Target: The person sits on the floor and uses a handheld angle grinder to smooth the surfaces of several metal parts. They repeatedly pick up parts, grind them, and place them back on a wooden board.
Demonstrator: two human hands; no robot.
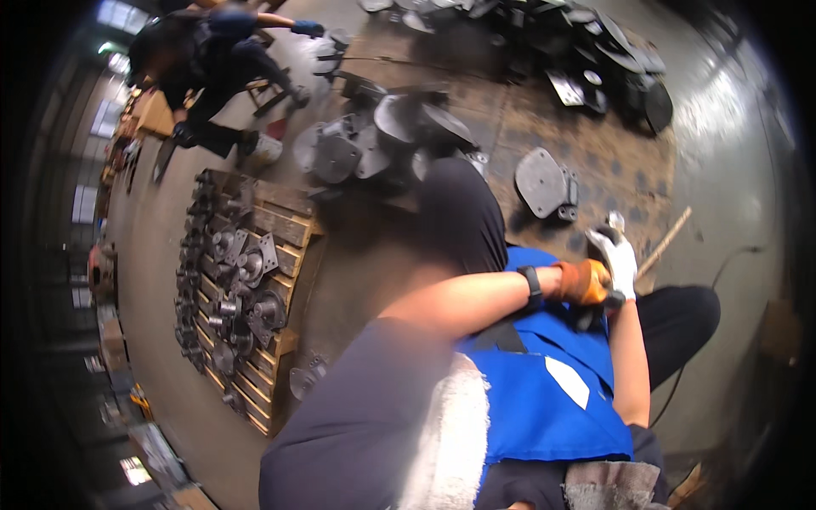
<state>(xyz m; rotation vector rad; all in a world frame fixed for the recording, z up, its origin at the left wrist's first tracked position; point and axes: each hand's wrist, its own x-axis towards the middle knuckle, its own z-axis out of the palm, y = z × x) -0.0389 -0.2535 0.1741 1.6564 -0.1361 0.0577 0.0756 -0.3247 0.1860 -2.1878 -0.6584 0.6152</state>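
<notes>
My left hand (583,282), in an orange glove with a watch above it, is closed in front of my blue apron (544,408). A dark end shows beside its fingers, too blurred to name. Right against it, my right hand (620,262) in a white glove curls around a dark thing, its kind hidden by the glove. A small shiny piece (616,221) shows just beyond those fingers. Close by on the right, a thin wooden stick (665,244) slants upward. Ahead of my hands lies a grey metal plate with a bracket (541,184).
Several similar metal parts (374,136) lie in a heap ahead, and a darker pile (586,51) sits farther off on the brown board (629,157). To the left, a wooden pallet (289,223) carries rows of metal hubs. A co-worker (212,68) bends over at the far left. A cable (722,265) runs along the right.
</notes>
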